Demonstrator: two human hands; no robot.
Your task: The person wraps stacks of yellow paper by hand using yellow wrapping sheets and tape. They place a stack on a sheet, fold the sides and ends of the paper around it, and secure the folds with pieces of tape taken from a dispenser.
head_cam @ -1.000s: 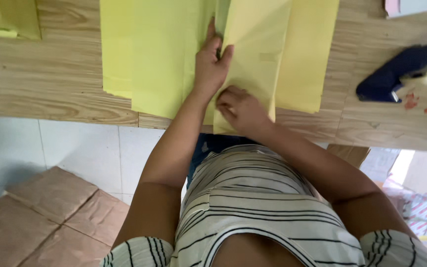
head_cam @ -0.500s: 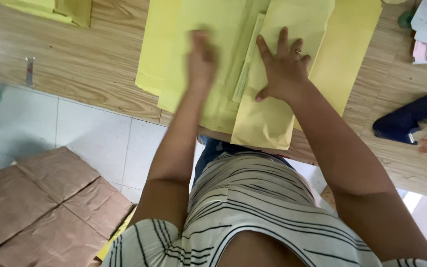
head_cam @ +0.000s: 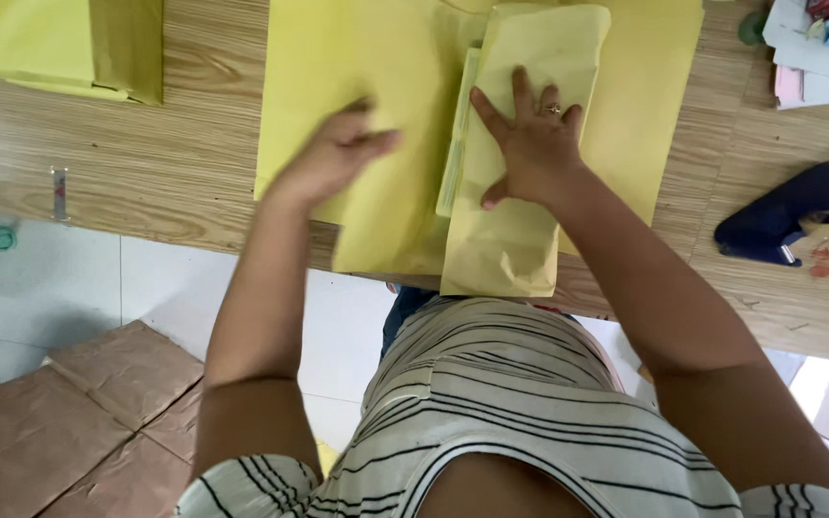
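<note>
Left hand [head_cam: 333, 153] blurred, fingers loosely curled, gripping nothing, resting on large yellow sheet [head_cam: 357, 115]. Folded yellow paper bag [head_cam: 520, 249] just right of it, long axis running away from body, near end overhanging wooden table [head_cam: 127, 182] edge. Right hand [head_cam: 530, 144] open, fingers spread, pressing flat on bag's middle; nearer hand.

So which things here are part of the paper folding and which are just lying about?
In use: folded yellow paper under the right hand; big yellow sheet by the left hand.
Lying about: tape dispenser, paper stack, cardboard on the floor.
</note>
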